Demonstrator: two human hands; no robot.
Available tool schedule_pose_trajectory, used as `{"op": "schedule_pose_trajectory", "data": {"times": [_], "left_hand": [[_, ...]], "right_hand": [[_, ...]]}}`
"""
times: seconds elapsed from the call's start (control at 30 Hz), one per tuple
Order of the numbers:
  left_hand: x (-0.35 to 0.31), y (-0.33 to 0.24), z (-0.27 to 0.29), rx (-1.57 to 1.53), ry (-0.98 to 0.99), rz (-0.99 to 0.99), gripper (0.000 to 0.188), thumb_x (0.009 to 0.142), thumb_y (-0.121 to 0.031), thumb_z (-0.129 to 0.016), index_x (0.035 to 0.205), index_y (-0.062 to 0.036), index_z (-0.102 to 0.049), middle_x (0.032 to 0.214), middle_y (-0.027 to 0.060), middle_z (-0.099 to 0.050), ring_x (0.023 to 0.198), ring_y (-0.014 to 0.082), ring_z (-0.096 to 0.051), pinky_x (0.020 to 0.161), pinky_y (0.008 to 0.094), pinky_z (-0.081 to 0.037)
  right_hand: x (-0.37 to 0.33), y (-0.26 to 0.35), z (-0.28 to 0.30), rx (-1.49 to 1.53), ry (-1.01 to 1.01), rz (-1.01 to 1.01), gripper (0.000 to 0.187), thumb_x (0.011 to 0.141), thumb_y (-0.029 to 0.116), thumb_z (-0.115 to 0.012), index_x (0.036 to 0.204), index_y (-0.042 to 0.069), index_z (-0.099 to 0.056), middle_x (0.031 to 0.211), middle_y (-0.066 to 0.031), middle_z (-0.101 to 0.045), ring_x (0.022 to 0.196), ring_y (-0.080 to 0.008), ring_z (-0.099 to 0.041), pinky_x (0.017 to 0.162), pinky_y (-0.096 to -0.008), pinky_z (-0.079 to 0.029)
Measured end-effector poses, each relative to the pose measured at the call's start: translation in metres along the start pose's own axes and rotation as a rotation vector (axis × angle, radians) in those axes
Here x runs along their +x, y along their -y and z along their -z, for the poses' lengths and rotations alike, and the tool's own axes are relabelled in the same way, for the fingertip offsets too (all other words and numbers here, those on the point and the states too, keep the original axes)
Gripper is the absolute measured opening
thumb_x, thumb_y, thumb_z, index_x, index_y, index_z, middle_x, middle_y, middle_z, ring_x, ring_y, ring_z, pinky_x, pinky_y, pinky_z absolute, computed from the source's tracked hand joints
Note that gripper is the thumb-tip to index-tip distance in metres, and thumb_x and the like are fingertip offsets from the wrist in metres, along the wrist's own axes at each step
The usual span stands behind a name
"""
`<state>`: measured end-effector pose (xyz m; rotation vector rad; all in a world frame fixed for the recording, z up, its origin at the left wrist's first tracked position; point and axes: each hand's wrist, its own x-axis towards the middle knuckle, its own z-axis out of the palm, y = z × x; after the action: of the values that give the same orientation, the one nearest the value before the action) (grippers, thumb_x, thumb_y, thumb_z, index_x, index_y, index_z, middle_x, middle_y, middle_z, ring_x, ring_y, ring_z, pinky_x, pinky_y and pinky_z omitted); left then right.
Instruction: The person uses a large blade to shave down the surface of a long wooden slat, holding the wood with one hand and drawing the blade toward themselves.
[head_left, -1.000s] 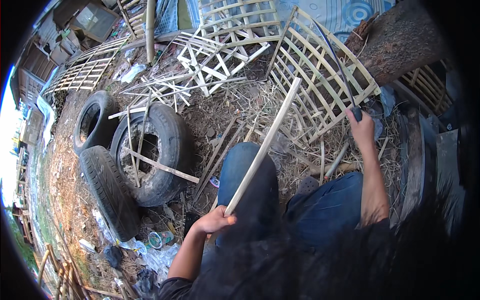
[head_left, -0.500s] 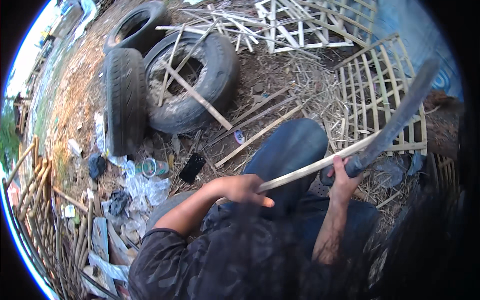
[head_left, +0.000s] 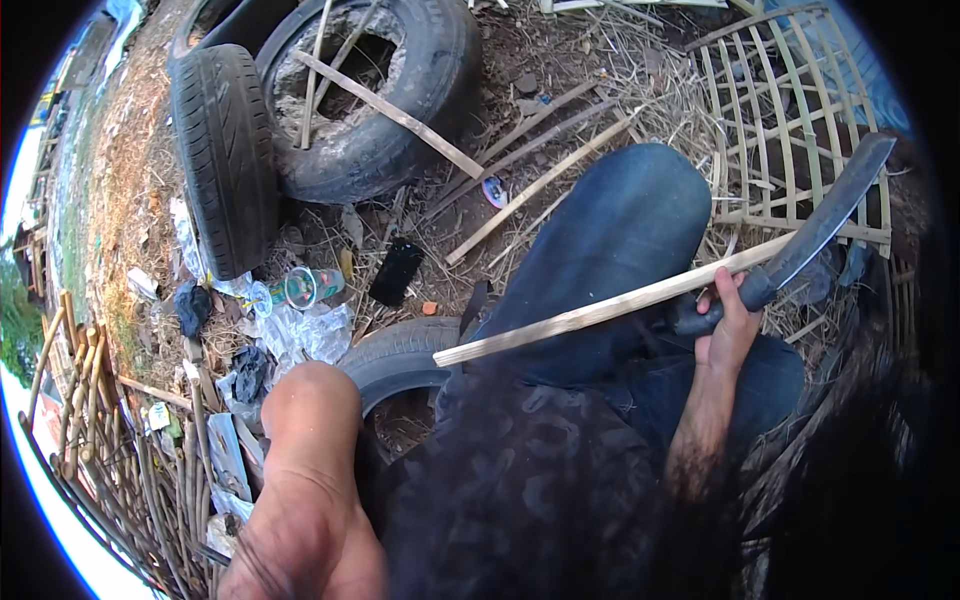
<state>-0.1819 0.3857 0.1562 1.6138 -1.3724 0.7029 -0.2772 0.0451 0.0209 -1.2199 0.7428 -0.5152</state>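
My right hand (head_left: pixel 732 325) is closed round the dark handle of a machete (head_left: pixel 835 220), its curved blade pointing up to the right. The same hand pinches a pale split-wood strip (head_left: pixel 580 318) against it. That strip slants down to the left across my jeans, and its near-left end is free. My left arm is bent, the elbow pointing away from me; my left hand (head_left: pixel 315 550) is very close at the lower edge. Its fingers are out of sight, so I cannot see whether it holds anything.
Old tyres (head_left: pixel 390 170) lie ahead on the left, with strips across one. A lattice panel (head_left: pixel 795 130) of slats stands at the right. Stacked sticks (head_left: pixel 130 470) are at the far left. A black phone-like slab (head_left: pixel 397 272), plastic cups (head_left: pixel 300 288) and crumpled plastic litter the ground.
My left hand has let go of the strip and come back toward me to the lower edge. The right hand still holds the machete and strip. The view has tilted downward.
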Motion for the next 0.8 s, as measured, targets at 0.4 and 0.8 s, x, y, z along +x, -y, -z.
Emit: {"op": "schedule_pose_trajectory", "data": {"times": [0.4,0.8], "left_hand": [[-0.172,0.122,-0.012,0.109,-0.200,1.097,0.009,0.087,-0.003,-0.062,0.096,-0.0019,-0.061,0.090,0.0060,-0.060,0.080,0.0124,-0.056,0.074,0.0254,-0.046],[-0.413,0.112,-0.061,0.697,0.920,1.564,0.087,0.063,-0.030,-0.083,0.133,-0.0038,-0.039,0.131,0.0174,-0.045,0.123,0.0337,-0.045,0.098,0.0482,-0.041]], "right_hand": [[-0.024,-0.005,-0.014,-0.224,0.051,0.030,0.020,0.081,0.003,-0.070,0.082,0.008,-0.051,0.076,-0.0005,-0.051,0.063,-0.0096,-0.053,0.045,-0.0221,-0.043],[-0.027,-0.012,-0.014,-0.298,-0.018,0.021,0.017,0.083,0.006,-0.070,0.086,0.008,-0.053,0.082,-0.0003,-0.052,0.063,-0.0086,-0.052,0.046,-0.0226,-0.042]]}}
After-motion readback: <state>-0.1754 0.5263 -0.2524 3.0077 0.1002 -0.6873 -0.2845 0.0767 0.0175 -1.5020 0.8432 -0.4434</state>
